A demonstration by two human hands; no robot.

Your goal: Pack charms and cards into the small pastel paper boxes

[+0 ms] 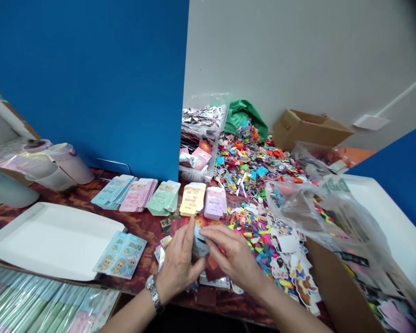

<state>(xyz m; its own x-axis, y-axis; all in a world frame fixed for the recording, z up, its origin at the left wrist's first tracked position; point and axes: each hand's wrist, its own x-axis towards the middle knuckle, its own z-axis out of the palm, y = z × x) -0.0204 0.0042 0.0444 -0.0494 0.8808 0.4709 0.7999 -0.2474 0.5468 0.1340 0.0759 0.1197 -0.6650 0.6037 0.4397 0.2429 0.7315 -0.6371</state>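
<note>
My left hand (178, 268), with a metal watch on its wrist, and my right hand (234, 259) meet at the table's front edge. Both pinch a small blue-grey card packet (199, 245) between their fingers, above several dark red and clear packets lying on the table. Two light blue flat boxes (121, 255) lie just left of my left hand. Further back stands a row of flat box stacks: blue (113, 190), pink (138, 194), green (163, 197), yellow (193, 199) and lilac (215, 202).
A white tray (52, 240) lies at the left. A clear bin (203, 134) of packets stands behind. A heap of colourful small pieces (256, 171) covers the right, with a plastic bag (319, 208), cardboard box (308, 127) and white tub (388, 217).
</note>
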